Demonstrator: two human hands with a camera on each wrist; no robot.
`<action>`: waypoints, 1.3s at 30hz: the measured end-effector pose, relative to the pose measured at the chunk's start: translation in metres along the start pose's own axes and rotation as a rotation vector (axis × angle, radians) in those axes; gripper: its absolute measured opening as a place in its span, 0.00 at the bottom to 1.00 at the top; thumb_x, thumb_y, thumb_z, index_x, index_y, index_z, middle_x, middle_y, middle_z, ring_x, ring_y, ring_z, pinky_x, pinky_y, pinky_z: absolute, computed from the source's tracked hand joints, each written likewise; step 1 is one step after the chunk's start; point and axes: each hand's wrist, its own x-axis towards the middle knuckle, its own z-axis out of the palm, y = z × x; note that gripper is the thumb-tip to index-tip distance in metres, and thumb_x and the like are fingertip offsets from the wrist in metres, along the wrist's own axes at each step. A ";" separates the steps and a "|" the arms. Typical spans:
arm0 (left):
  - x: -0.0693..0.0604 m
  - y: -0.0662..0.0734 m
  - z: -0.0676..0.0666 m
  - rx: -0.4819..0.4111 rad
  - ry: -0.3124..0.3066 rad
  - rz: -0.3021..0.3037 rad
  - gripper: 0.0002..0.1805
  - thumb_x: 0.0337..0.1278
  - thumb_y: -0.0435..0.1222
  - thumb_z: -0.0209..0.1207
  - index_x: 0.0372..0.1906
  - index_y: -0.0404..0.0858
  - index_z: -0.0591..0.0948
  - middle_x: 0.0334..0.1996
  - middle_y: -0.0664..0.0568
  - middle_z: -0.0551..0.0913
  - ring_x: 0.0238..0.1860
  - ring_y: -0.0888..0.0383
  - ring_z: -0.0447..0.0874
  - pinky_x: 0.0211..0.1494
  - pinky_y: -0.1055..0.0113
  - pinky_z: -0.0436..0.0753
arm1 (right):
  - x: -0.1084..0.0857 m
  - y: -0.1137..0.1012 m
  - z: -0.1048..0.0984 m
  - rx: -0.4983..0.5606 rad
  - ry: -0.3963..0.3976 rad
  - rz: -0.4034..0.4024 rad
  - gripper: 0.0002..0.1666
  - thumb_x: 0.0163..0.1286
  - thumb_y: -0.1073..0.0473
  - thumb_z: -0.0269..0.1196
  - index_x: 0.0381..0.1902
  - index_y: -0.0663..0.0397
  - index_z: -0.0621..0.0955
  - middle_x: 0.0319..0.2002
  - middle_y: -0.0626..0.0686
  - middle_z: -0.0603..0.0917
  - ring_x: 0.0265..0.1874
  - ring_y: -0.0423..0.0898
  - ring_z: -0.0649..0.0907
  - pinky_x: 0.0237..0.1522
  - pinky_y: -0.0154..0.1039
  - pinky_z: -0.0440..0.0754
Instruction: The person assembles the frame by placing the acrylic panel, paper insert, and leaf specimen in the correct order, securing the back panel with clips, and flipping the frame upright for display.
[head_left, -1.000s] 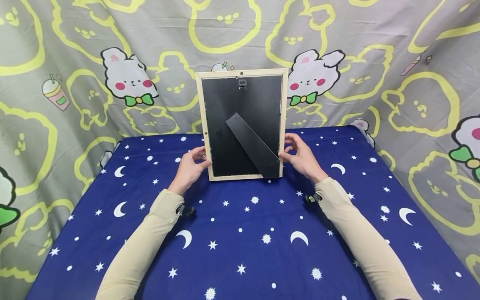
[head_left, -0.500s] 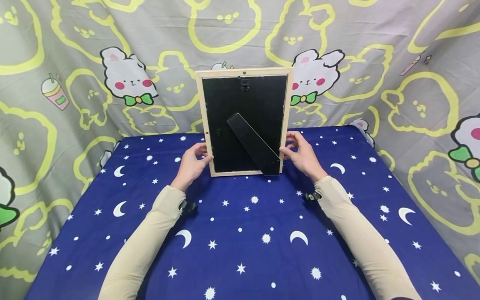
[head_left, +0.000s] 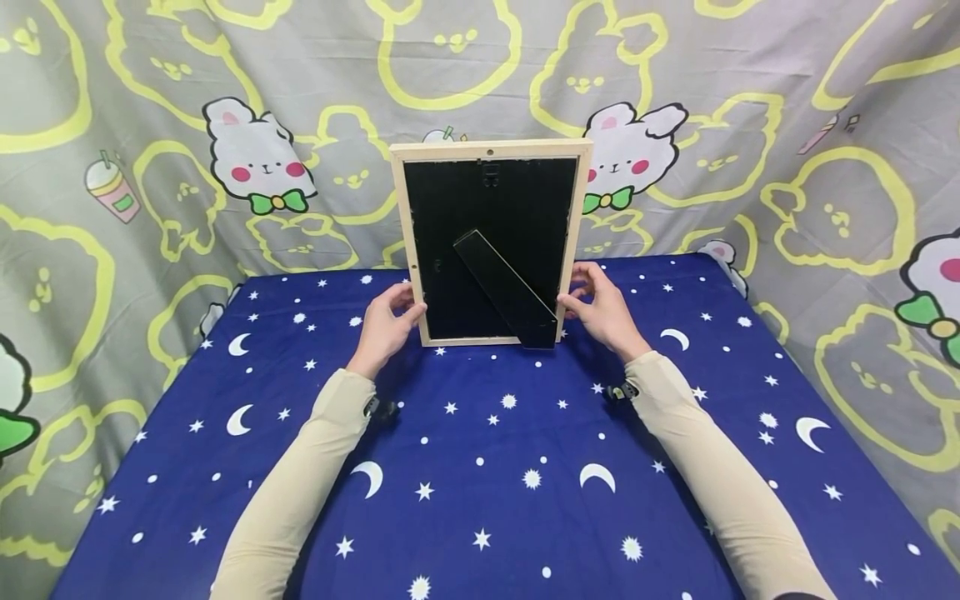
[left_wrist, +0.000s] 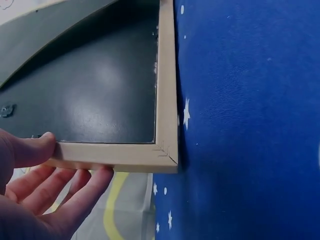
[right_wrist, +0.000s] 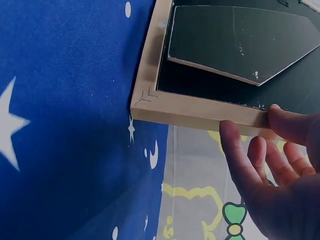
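A picture frame [head_left: 491, 152] stands near the table's far side, its back turned towards me. It has a pale wooden border, a black backing board [left_wrist: 107, 95] and a hanger [head_left: 491, 175] at the top. A black easel leg [head_left: 506, 287] slants across the board to the lower right. My left hand [head_left: 384, 329] pinches the left border low down, thumb on the back face and fingers along the outer edge. On the other side, my right hand [head_left: 603, 312] pinches the right border the same way. The lower edge is at the cloth; the frame's front is hidden.
A dark blue cloth [head_left: 480, 500] with white moons and stars covers the table. Behind and at both sides hangs a grey curtain [head_left: 337, 50] with yellow outlines and white rabbits. A small dark camera [head_left: 384, 412] is on the left wrist, another [head_left: 621, 392] on the right.
The picture frame's lower edge has shifted slightly away from me, and its top has tipped towards me. Both hands keep their grip and have moved a little with it.
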 end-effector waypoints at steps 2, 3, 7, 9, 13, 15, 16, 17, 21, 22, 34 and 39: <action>0.001 0.001 0.000 -0.008 0.002 -0.007 0.20 0.65 0.30 0.66 0.60 0.31 0.81 0.49 0.35 0.87 0.51 0.45 0.85 0.42 0.72 0.84 | 0.000 0.000 0.000 0.010 0.005 0.003 0.27 0.70 0.70 0.66 0.63 0.60 0.71 0.55 0.64 0.80 0.43 0.58 0.82 0.43 0.56 0.88; 0.001 0.001 0.000 -0.013 0.002 -0.008 0.20 0.65 0.30 0.66 0.60 0.31 0.81 0.49 0.35 0.86 0.51 0.45 0.85 0.41 0.73 0.83 | 0.001 0.000 0.000 0.015 0.007 0.007 0.27 0.70 0.70 0.66 0.63 0.61 0.71 0.56 0.64 0.80 0.44 0.57 0.81 0.43 0.56 0.88; 0.003 -0.001 0.002 -0.029 -0.001 -0.010 0.20 0.64 0.29 0.66 0.60 0.30 0.81 0.49 0.35 0.86 0.52 0.45 0.85 0.43 0.74 0.84 | 0.000 -0.001 -0.001 0.015 0.009 0.018 0.27 0.70 0.70 0.65 0.64 0.60 0.71 0.57 0.64 0.78 0.45 0.57 0.81 0.45 0.57 0.87; 0.003 -0.003 0.002 -0.035 -0.010 -0.010 0.20 0.65 0.30 0.66 0.60 0.31 0.81 0.49 0.35 0.86 0.51 0.45 0.85 0.45 0.70 0.86 | -0.001 -0.001 -0.001 0.011 0.008 0.019 0.27 0.71 0.70 0.65 0.64 0.59 0.71 0.58 0.63 0.78 0.46 0.58 0.80 0.46 0.58 0.87; 0.000 -0.002 0.001 -0.052 -0.034 -0.019 0.20 0.69 0.34 0.63 0.61 0.31 0.80 0.50 0.36 0.86 0.50 0.44 0.86 0.49 0.57 0.88 | -0.003 -0.002 -0.001 -0.002 0.002 0.021 0.25 0.72 0.68 0.64 0.64 0.60 0.71 0.59 0.63 0.79 0.48 0.59 0.82 0.47 0.58 0.86; -0.001 -0.001 0.001 -0.063 -0.044 -0.022 0.19 0.71 0.36 0.62 0.61 0.31 0.80 0.51 0.35 0.85 0.49 0.43 0.86 0.50 0.53 0.88 | -0.006 -0.004 -0.002 -0.033 -0.003 0.027 0.24 0.73 0.66 0.64 0.64 0.59 0.71 0.60 0.62 0.79 0.49 0.58 0.82 0.46 0.55 0.87; -0.001 -0.001 0.001 -0.069 -0.047 -0.023 0.19 0.71 0.36 0.62 0.61 0.31 0.80 0.51 0.35 0.85 0.49 0.43 0.86 0.51 0.52 0.87 | -0.008 -0.005 -0.003 -0.053 -0.005 0.029 0.24 0.73 0.64 0.64 0.64 0.59 0.71 0.60 0.62 0.79 0.51 0.57 0.83 0.46 0.51 0.88; -0.001 -0.002 0.000 -0.077 -0.049 -0.023 0.19 0.71 0.36 0.62 0.60 0.30 0.80 0.51 0.35 0.85 0.50 0.42 0.86 0.52 0.50 0.87 | -0.011 -0.006 -0.004 -0.071 -0.004 0.029 0.25 0.73 0.63 0.65 0.64 0.58 0.71 0.61 0.61 0.79 0.52 0.57 0.83 0.46 0.47 0.87; -0.001 -0.003 -0.001 -0.101 -0.041 -0.021 0.18 0.71 0.35 0.62 0.59 0.29 0.80 0.51 0.34 0.84 0.50 0.41 0.86 0.52 0.48 0.86 | -0.021 -0.013 -0.006 -0.112 0.011 -0.005 0.25 0.72 0.61 0.66 0.63 0.59 0.72 0.60 0.60 0.79 0.53 0.55 0.84 0.43 0.32 0.79; -0.001 -0.004 -0.001 -0.105 -0.039 -0.024 0.18 0.71 0.35 0.62 0.59 0.29 0.80 0.51 0.34 0.84 0.50 0.41 0.86 0.51 0.49 0.87 | -0.023 -0.015 -0.006 -0.112 0.014 -0.022 0.24 0.72 0.62 0.67 0.62 0.60 0.73 0.59 0.61 0.80 0.53 0.55 0.84 0.43 0.31 0.79; -0.002 -0.004 -0.002 -0.145 -0.049 -0.044 0.20 0.71 0.34 0.62 0.62 0.28 0.79 0.52 0.32 0.83 0.53 0.42 0.84 0.52 0.53 0.87 | -0.037 -0.025 0.012 -0.186 -0.076 -0.169 0.21 0.71 0.63 0.68 0.60 0.59 0.79 0.55 0.60 0.83 0.52 0.56 0.83 0.55 0.59 0.82; -0.001 -0.005 -0.001 -0.168 -0.051 -0.042 0.20 0.70 0.33 0.62 0.62 0.28 0.79 0.53 0.32 0.83 0.53 0.42 0.84 0.53 0.50 0.86 | -0.039 -0.022 0.019 -0.232 -0.121 -0.157 0.23 0.71 0.63 0.67 0.62 0.58 0.78 0.55 0.60 0.82 0.52 0.56 0.82 0.56 0.55 0.81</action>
